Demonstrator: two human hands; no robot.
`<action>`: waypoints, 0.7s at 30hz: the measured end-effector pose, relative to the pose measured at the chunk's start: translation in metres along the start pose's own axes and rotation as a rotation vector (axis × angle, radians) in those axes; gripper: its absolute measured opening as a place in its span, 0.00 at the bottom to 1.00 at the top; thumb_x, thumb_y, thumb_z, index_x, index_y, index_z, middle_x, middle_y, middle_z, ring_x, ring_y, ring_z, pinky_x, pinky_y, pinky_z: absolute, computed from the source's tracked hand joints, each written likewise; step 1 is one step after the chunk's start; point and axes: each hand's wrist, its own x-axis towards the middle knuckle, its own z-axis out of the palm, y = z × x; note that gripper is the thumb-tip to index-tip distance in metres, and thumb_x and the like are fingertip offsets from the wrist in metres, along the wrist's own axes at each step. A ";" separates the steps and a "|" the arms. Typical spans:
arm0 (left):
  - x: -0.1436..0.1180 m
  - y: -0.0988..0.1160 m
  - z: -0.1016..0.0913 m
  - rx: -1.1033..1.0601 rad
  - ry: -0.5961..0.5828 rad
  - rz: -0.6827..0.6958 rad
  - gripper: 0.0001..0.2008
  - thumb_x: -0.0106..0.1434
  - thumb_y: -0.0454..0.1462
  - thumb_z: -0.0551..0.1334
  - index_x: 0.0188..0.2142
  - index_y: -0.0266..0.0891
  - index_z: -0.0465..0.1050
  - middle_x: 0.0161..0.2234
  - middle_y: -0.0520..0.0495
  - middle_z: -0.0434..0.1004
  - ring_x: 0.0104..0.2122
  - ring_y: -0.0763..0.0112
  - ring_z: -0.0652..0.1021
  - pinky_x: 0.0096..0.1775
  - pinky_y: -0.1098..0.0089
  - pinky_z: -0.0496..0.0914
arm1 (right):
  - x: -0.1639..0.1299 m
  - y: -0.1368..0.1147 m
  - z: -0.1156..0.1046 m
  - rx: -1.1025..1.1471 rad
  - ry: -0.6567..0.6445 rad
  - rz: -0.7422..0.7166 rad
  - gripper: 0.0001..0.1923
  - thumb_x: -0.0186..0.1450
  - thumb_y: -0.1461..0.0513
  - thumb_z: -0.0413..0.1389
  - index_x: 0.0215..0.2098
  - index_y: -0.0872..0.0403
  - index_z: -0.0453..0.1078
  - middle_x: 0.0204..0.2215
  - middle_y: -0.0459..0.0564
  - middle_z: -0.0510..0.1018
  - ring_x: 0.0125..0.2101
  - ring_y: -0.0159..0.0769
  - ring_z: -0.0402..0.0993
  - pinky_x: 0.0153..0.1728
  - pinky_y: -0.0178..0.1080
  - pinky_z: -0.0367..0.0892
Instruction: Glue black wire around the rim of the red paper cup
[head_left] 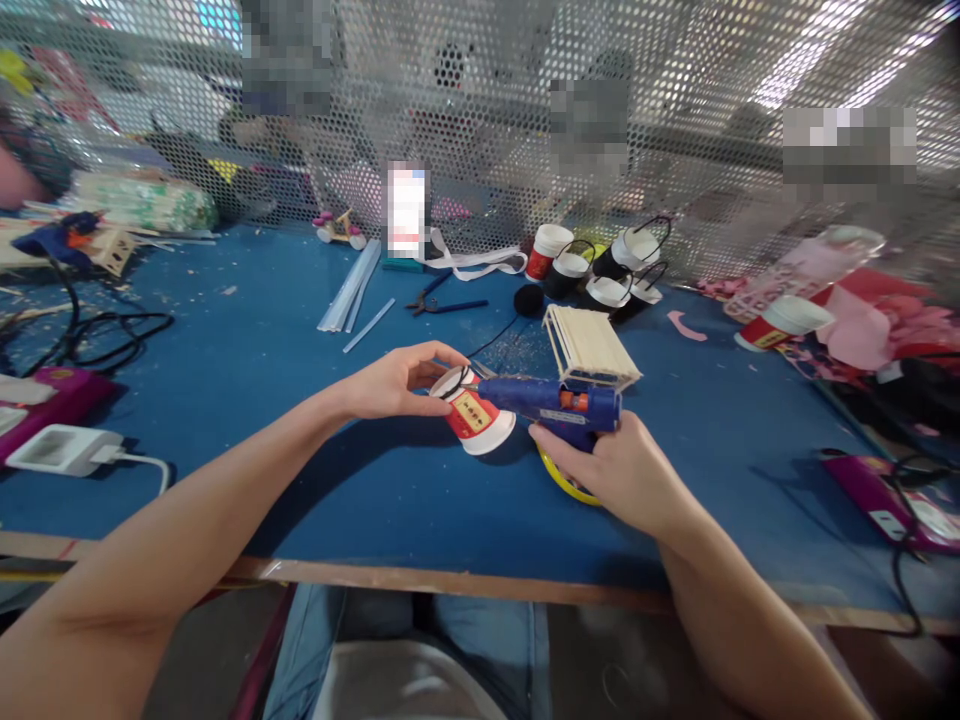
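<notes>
My left hand [397, 382] holds a red and white paper cup [477, 418] that lies tilted on its side just above the blue table [300, 430]; thumb and fingers pinch a thin black wire loop at the cup's rim. My right hand [611, 470] grips a blue glue gun [559, 402] with an orange trigger part. Its nozzle points left at the cup's rim, close to my left fingertips. Under my right hand a yellow ring [564, 482] shows partly.
A box of wooden sticks [589, 345] stands just behind the gun. Behind it are several cups with wire handles [611, 268], pliers [439, 300], glue sticks [351, 290], a second glue gun [64, 240] at far left, a power strip [56, 450] and a mesh wall [525, 120].
</notes>
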 end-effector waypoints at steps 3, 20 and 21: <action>0.000 0.000 0.001 0.005 0.003 -0.004 0.24 0.52 0.32 0.65 0.48 0.36 0.62 0.45 0.41 0.71 0.43 0.69 0.74 0.47 0.63 0.67 | 0.001 -0.002 -0.003 -0.051 -0.028 -0.104 0.12 0.56 0.55 0.54 0.26 0.55 0.72 0.11 0.43 0.63 0.15 0.29 0.61 0.15 0.33 0.57; 0.001 0.001 0.000 0.012 -0.045 0.044 0.24 0.52 0.33 0.65 0.49 0.36 0.62 0.46 0.39 0.72 0.45 0.66 0.73 0.48 0.61 0.67 | 0.015 0.010 0.001 -0.032 0.053 -0.037 0.13 0.57 0.55 0.53 0.22 0.56 0.69 0.13 0.45 0.67 0.15 0.30 0.63 0.18 0.35 0.63; 0.000 0.001 0.000 0.012 -0.045 0.042 0.24 0.52 0.33 0.65 0.49 0.36 0.62 0.45 0.39 0.72 0.45 0.66 0.73 0.48 0.61 0.67 | 0.015 0.009 0.000 -0.033 0.053 -0.032 0.13 0.57 0.55 0.53 0.22 0.56 0.69 0.13 0.45 0.68 0.16 0.30 0.63 0.19 0.35 0.63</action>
